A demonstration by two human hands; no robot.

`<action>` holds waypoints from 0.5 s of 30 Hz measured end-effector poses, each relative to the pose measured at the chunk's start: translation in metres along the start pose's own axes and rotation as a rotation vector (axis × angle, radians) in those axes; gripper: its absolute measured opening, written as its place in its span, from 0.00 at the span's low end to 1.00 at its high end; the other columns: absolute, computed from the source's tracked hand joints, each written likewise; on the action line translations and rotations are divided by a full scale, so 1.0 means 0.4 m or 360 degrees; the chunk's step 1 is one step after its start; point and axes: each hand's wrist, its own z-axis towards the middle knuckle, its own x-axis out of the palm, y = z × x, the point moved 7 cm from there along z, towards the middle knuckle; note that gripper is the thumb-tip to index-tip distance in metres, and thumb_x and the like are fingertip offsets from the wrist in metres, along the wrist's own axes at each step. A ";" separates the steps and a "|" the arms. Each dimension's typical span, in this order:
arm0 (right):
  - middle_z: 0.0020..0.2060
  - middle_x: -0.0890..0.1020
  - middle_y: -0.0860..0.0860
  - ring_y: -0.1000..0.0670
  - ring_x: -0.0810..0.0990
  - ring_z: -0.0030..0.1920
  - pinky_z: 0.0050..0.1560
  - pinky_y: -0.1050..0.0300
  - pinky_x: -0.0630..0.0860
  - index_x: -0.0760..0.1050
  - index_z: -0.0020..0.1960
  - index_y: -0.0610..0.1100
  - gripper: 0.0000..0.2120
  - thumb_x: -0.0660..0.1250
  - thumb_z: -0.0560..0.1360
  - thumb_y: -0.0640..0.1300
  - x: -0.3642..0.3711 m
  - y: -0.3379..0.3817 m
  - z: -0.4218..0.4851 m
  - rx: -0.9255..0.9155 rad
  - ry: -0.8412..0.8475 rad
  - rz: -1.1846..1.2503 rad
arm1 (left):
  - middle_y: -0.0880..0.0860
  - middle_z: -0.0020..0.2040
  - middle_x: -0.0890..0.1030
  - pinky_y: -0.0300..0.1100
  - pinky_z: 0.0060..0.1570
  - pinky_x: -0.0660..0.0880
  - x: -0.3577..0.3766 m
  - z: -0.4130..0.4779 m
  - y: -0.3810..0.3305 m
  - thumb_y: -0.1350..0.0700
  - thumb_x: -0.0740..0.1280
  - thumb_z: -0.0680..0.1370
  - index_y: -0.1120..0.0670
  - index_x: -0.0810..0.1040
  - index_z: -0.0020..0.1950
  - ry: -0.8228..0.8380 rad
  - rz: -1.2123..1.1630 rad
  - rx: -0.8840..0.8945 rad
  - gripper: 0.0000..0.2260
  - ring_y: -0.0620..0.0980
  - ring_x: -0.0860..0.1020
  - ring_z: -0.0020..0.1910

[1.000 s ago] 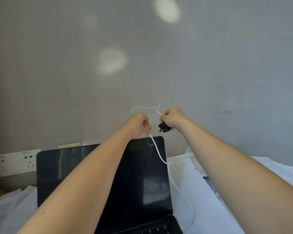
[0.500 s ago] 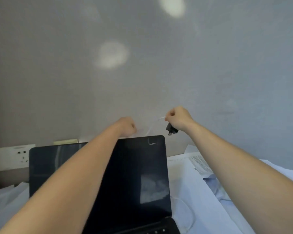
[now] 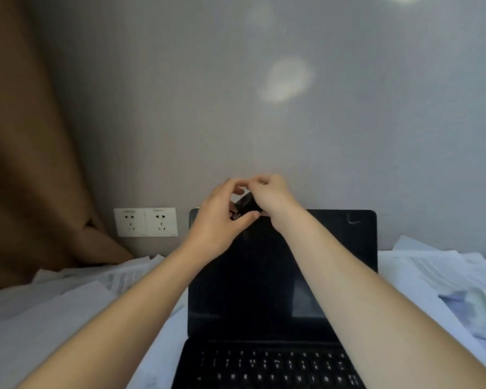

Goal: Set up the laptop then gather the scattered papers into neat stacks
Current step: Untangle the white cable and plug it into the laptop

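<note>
The left hand (image 3: 219, 220) and right hand (image 3: 270, 196), apart half a second ago, are meeting above the laptop (image 3: 236, 299), both pinching the black plug (image 3: 246, 204) with curled fingers. Papers (image 3: 68, 304) are lying either side of the laptop, their print too blurred to read.

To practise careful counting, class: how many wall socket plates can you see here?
2. Both sit side by side on the wall, left of the laptop: the left socket plate and the right socket plate. More may be hidden behind the laptop.
</note>
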 end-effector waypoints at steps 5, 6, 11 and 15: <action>0.41 0.79 0.48 0.50 0.78 0.45 0.39 0.61 0.74 0.77 0.41 0.47 0.13 0.58 0.79 0.38 0.159 0.049 -0.062 -0.0048 0.0302 0.0376 | 0.47 0.47 0.79 0.36 0.47 0.76 -0.165 -0.050 0.097 0.60 0.71 0.74 0.46 0.75 0.47 -0.0297 -0.0085 -0.0091 0.10 0.42 0.79 0.46; 0.42 0.80 0.48 0.50 0.78 0.45 0.40 0.61 0.75 0.78 0.42 0.46 0.12 0.58 0.79 0.37 0.184 0.062 -0.076 -0.0099 0.0392 0.0385 | 0.46 0.45 0.79 0.38 0.46 0.77 -0.200 -0.055 0.122 0.61 0.70 0.74 0.48 0.75 0.45 -0.0362 -0.0175 -0.0157 0.09 0.42 0.79 0.44; 0.39 0.78 0.50 0.51 0.77 0.41 0.45 0.56 0.73 0.78 0.50 0.46 0.06 0.64 0.76 0.39 0.298 0.101 -0.137 -0.0607 0.0541 -0.0446 | 0.50 0.43 0.77 0.34 0.32 0.78 -0.319 -0.079 0.237 0.60 0.66 0.78 0.61 0.76 0.52 -0.0591 -0.0499 -0.0537 0.06 0.43 0.78 0.37; 0.43 0.71 0.51 0.47 0.74 0.47 0.41 0.56 0.66 0.75 0.54 0.48 0.08 0.65 0.77 0.50 0.364 0.152 -0.173 -0.1081 0.0195 -0.1267 | 0.55 0.46 0.76 0.33 0.30 0.77 -0.364 -0.101 0.323 0.57 0.67 0.77 0.60 0.76 0.50 -0.0712 -0.0641 -0.0804 0.07 0.43 0.77 0.37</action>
